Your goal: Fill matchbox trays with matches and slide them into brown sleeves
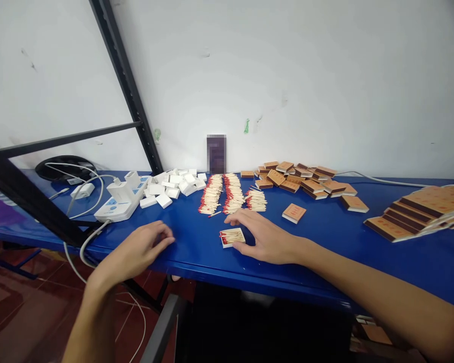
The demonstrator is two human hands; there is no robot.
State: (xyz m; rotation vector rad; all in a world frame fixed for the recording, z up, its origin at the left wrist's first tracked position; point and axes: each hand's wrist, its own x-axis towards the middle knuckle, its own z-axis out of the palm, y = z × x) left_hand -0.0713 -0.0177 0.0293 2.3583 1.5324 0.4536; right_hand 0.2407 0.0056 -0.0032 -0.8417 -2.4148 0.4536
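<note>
A white matchbox tray (232,237) filled with red-tipped matches lies on the blue table in front of me. My right hand (263,237) is over its right side, thumb at the near corner and fingers spread beyond the far edge; the hand looks open. To the left, my left hand (149,244) rests near the table edge, loosely curled with thumb and fingers apart and nothing in it. Behind the tray, loose matches (233,194) lie in rows, with a smaller heap of matches (256,199) on the right. A single matchbox sleeve (294,213) lies right of my right hand.
White trays (174,184) are heaped at the back left, beside a power strip (123,199) with cables. Orange-brown matchboxes (295,176) form a pile at the back right. More sleeves (419,212) are stacked far right. A black metal frame (126,75) rises on the left.
</note>
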